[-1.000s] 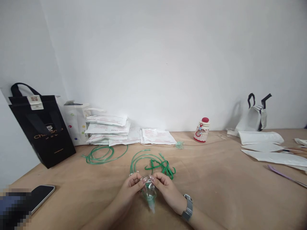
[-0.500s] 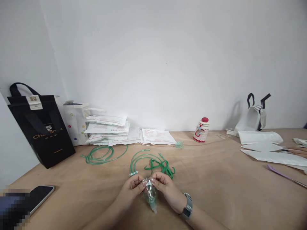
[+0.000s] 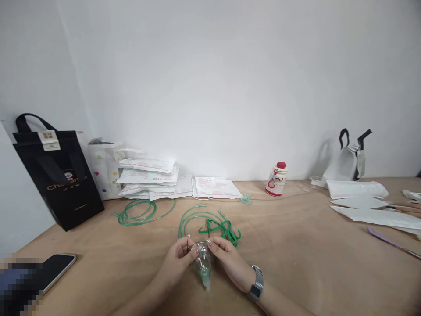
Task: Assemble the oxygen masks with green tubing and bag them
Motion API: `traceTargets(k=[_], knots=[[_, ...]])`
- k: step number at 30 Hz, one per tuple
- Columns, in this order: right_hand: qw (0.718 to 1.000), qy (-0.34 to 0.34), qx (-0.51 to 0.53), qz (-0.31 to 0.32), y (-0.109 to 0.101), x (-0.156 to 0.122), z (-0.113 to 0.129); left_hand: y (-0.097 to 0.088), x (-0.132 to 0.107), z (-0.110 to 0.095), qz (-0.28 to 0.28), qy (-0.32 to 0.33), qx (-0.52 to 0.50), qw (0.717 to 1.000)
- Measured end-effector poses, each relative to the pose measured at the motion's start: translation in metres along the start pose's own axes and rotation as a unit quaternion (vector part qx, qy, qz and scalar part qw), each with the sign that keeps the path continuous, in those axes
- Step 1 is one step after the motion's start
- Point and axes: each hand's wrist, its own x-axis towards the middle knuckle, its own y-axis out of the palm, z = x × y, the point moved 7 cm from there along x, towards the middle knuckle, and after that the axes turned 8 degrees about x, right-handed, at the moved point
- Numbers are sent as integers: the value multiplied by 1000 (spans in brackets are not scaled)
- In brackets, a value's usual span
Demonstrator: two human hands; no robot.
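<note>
A clear oxygen mask (image 3: 203, 260) with a pale green connector at its lower end is between my hands, low in the middle of the head view. My left hand (image 3: 179, 256) pinches its left edge between thumb and fingers. On the other side, my right hand (image 3: 226, 259), with a watch (image 3: 257, 283) on the wrist, grips the mask's right edge. Just beyond my fingers lie a tangled green strap (image 3: 225, 230) and a curved piece of green tubing (image 3: 194, 213). The undersides of my fingers are partly hidden.
Coiled green tubing (image 3: 134, 215) lies by stacked white packets (image 3: 148, 177). A black bag (image 3: 62, 180) and a phone (image 3: 59, 267) are left. A red-capped bottle (image 3: 276, 179) stands at the back; white pouches (image 3: 358, 189) and a purple-handled tool (image 3: 381, 237) lie right.
The mask has turned slightly between my hands, its connector end swinging a little left. Its clear top shows more between my thumbs. Both hands stay in nearly the same place.
</note>
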Motion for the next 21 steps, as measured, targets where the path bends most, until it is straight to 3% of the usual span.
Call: traceTargets(k=[7, 21], knots=[[999, -19, -37, -5, 3, -3, 8, 2, -2, -2, -1, 8, -9, 1000], [1000, 7, -20, -10, -2, 1, -4, 7, -1, 3, 18, 0, -6, 1000]])
